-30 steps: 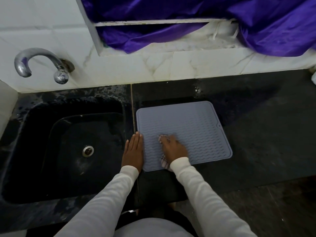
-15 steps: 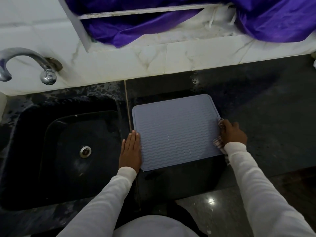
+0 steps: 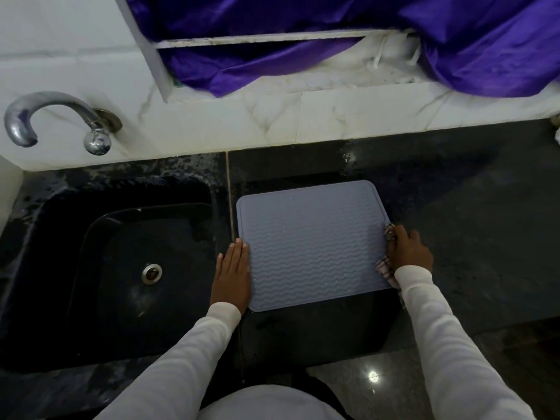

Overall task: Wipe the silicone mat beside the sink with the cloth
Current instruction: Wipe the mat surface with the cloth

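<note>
A grey-blue silicone mat (image 3: 312, 244) with a wavy ribbed surface lies flat on the black counter just right of the sink. My left hand (image 3: 231, 275) rests flat with straight fingers on the mat's left edge. My right hand (image 3: 407, 248) sits at the mat's right edge, fingers curled over a small checked cloth (image 3: 385, 268). Most of the cloth is hidden under that hand; bits show above the fingers and below the wrist.
A black sink (image 3: 115, 268) with a metal drain (image 3: 152, 273) fills the left side, under a chrome tap (image 3: 54, 116) on the white tiled wall. Purple fabric (image 3: 333, 40) hangs over the ledge behind. Dark wet counter (image 3: 472, 231) stretches right of the mat.
My right hand swept the cloth from the mat's near-left area across to its right edge and now stays there. My left hand has kept its place on the left edge.
</note>
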Motion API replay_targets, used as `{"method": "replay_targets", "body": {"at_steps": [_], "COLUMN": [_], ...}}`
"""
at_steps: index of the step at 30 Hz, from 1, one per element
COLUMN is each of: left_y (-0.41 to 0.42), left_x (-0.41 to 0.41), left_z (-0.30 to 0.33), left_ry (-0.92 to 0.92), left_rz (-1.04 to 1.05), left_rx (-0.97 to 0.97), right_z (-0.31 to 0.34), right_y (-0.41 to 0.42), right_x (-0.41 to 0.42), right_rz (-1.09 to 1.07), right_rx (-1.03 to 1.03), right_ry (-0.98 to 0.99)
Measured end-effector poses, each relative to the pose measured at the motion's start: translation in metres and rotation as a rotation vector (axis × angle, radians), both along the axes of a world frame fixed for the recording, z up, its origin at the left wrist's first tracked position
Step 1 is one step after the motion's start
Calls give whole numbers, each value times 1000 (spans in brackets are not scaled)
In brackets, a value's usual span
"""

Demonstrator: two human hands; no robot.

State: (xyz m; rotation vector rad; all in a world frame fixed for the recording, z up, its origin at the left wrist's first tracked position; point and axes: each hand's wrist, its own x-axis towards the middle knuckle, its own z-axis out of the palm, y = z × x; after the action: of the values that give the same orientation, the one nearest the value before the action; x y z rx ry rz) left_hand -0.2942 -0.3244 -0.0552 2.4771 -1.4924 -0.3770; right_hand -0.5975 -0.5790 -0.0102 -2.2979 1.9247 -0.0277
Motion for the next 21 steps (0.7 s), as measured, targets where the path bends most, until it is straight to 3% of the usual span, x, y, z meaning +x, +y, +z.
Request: {"method": "replay_targets", "body": {"at_steps": [5,10,15,21], "left_y": [0,2,1,1], "left_x": [2,3,2,2], "left_z": [-2,-3,-3,-3], "left_ry": [-7,9,-29,-48], "left_rz": [11,25,7,-1], "left_rx": [-9,12,63,56], "right_z": [24,21,-7,-2], "right_y": [26,106,181,164], "right_x": [46,149,215,192], "right_rz": [97,433,569,611], "right_rx": [-33,63,108,-42], "right_ry": [-125,-329,-57,3]}}
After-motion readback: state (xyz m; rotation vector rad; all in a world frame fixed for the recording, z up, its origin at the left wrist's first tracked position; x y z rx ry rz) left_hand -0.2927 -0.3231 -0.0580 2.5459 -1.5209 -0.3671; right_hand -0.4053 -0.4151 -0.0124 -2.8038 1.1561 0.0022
